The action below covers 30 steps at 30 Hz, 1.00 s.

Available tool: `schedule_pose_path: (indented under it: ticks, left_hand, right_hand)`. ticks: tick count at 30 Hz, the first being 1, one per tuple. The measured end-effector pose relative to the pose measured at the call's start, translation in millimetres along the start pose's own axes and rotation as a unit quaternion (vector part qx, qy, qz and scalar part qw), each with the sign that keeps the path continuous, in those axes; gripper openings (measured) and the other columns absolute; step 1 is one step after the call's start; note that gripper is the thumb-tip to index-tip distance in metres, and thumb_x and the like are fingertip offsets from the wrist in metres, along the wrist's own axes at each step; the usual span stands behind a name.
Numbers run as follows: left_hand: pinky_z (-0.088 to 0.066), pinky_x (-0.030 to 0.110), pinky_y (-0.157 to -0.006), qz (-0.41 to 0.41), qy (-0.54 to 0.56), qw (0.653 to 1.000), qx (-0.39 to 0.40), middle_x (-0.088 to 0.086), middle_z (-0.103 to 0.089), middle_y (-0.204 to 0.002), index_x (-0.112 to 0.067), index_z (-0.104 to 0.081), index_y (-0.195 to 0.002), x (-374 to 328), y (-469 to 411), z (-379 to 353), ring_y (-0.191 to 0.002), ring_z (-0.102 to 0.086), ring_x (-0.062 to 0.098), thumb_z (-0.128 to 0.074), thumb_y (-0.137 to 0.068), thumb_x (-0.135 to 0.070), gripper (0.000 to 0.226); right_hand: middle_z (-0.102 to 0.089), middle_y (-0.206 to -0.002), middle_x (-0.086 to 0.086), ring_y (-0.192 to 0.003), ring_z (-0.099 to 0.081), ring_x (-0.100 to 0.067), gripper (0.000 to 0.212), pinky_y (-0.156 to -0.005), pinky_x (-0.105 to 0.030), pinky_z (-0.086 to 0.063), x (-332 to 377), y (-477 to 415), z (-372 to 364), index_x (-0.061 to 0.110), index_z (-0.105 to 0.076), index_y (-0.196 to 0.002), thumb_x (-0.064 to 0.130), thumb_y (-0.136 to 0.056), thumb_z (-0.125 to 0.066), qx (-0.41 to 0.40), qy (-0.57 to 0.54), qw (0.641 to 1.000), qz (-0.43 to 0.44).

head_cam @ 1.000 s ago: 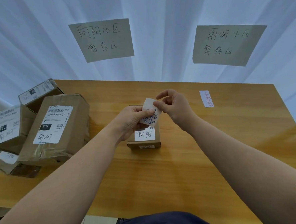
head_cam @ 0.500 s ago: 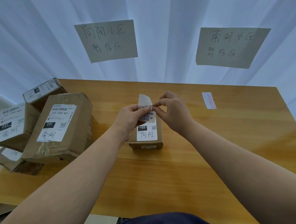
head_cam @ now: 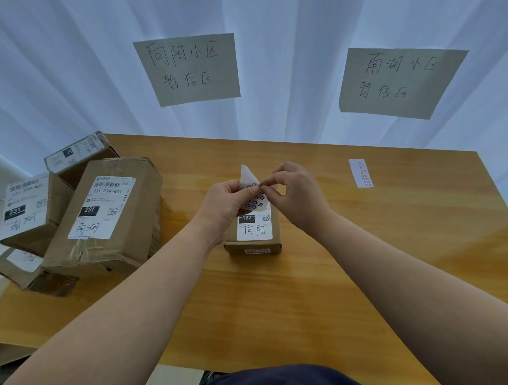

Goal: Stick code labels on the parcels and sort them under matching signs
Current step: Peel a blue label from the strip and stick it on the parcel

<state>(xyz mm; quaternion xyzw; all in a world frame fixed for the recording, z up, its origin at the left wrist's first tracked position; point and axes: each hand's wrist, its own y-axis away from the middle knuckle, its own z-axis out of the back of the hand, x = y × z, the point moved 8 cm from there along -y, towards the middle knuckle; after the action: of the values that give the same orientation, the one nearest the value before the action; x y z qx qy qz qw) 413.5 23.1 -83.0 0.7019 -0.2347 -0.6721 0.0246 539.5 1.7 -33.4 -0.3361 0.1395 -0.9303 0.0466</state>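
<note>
A small brown parcel [head_cam: 274,231] marked 122 lies at the table's middle. Just above it my left hand [head_cam: 225,204] holds a bent white sheet of blue code labels [head_cam: 254,196]. My right hand [head_cam: 299,195] pinches at the sheet's upper edge with thumb and forefinger. A second sheet with red labels [head_cam: 361,173] lies on the table to the right. Two paper signs hang on the curtain: the left sign [head_cam: 187,70] and the right sign [head_cam: 400,82].
Several larger parcels are heaped at the table's left end, the nearest one [head_cam: 105,216] marked 231, another [head_cam: 28,212] behind it. The wooden table [head_cam: 370,259] ends at the white curtain behind and at my body in front.
The sheet has bent over further in my left hand. My right thumb and forefinger have closed onto its upper edge. Both hands sank slightly toward the small parcel.
</note>
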Motion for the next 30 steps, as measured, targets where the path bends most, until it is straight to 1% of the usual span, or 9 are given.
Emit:
schedule_pose_path:
  ticks: [5,10,13,16,18,22,26,28,30]
  left_hand:
    - [-0.055,0.028,-0.072,-0.011,-0.009,1.0,0.001,0.003,-0.071,-0.075,-0.009,-0.07,-0.085,-2,3,2,-0.068,-0.068,0.011,-0.062,-0.087,-0.01,0.008]
    - [-0.055,0.021,-0.064,-0.031,-0.037,0.999,-0.001,0.001,-0.071,-0.073,-0.01,-0.069,-0.084,-6,5,1,-0.064,-0.067,0.007,-0.062,-0.087,-0.01,0.008]
    - [-0.054,0.021,-0.065,-0.034,-0.05,0.998,0.004,0.003,-0.07,-0.076,-0.009,-0.069,-0.086,-7,4,2,-0.065,-0.067,0.006,-0.063,-0.087,-0.011,0.006]
    - [-0.053,0.023,-0.069,-0.029,-0.068,0.997,0.001,0.004,-0.069,-0.081,-0.009,-0.069,-0.089,-7,0,7,-0.07,-0.066,0.008,-0.063,-0.087,-0.012,0.007]
    - [-0.053,0.024,-0.071,-0.023,-0.075,0.997,0.002,0.005,-0.069,-0.082,-0.01,-0.068,-0.09,-8,-4,11,-0.074,-0.064,0.011,-0.063,-0.087,-0.012,0.006]
    - [-0.054,0.021,-0.069,-0.008,-0.09,0.996,0.001,0.005,-0.069,-0.086,-0.009,-0.068,-0.095,-11,-23,21,-0.076,-0.065,0.012,-0.063,-0.088,-0.011,0.009]
    - [-0.053,0.025,-0.073,0.019,-0.123,0.992,-0.025,0.005,-0.067,-0.088,-0.006,-0.064,-0.099,-12,-57,45,-0.08,-0.062,0.015,-0.06,-0.089,-0.01,0.011]
    - [-0.05,0.021,-0.068,0.026,-0.143,0.988,-0.05,0.003,-0.064,-0.085,-0.007,-0.061,-0.101,-14,-80,65,-0.077,-0.06,0.013,-0.059,-0.09,-0.009,0.011]
    - [-0.049,0.021,-0.066,0.035,-0.167,0.983,-0.072,0.003,-0.062,-0.088,-0.008,-0.057,-0.105,-11,-106,87,-0.075,-0.059,0.011,-0.059,-0.091,-0.01,0.015]
  right_hand:
    - [-0.063,-0.091,-0.002,-0.086,-0.05,-0.012,0.016,-0.079,-0.027,-0.037,-1,0,-2,0.011,-0.074,-0.096,0.021,-0.087,-0.066,0.013,-0.013,1.0,-0.007]
    - [-0.063,-0.091,-0.002,-0.086,-0.05,-0.012,0.016,-0.078,-0.028,-0.038,-2,-2,-3,0.01,-0.074,-0.094,0.021,-0.087,-0.065,0.017,-0.02,0.999,-0.018]
    - [-0.061,-0.088,0.001,-0.085,-0.051,-0.012,0.014,-0.076,-0.027,-0.038,-2,-3,-5,0.009,-0.074,-0.091,0.019,-0.087,-0.065,0.016,-0.027,0.999,-0.026]
    - [-0.06,-0.085,0.001,-0.083,-0.054,-0.015,0.012,-0.074,-0.03,-0.042,-2,-6,-8,0.008,-0.073,-0.086,0.017,-0.086,-0.065,0.016,-0.04,0.999,-0.029]
    - [-0.059,-0.084,0.003,-0.083,-0.054,-0.016,0.012,-0.074,-0.032,-0.044,-2,-10,-11,0.009,-0.072,-0.085,0.017,-0.086,-0.064,0.018,-0.048,0.998,-0.035]
    - [-0.06,-0.083,0.004,-0.083,-0.056,-0.015,0.011,-0.079,-0.037,-0.048,-9,-25,-21,0.011,-0.072,-0.083,0.019,-0.085,-0.065,0.01,-0.067,0.996,-0.063]
    - [-0.06,-0.082,0.004,-0.084,-0.058,-0.018,0.009,-0.081,-0.044,-0.05,-26,-48,-33,0.01,-0.071,-0.082,0.016,-0.085,-0.064,-0.006,-0.077,0.992,-0.101]
    - [-0.061,-0.082,0.005,-0.085,-0.058,-0.017,0.009,-0.083,-0.044,-0.05,-38,-61,-40,0.011,-0.071,-0.083,0.015,-0.086,-0.063,-0.004,-0.075,0.99,-0.118]
    - [-0.063,-0.084,0.003,-0.085,-0.059,-0.017,0.01,-0.084,-0.044,-0.049,-54,-74,-49,0.012,-0.071,-0.082,0.016,-0.086,-0.063,-0.001,-0.073,0.988,-0.138]
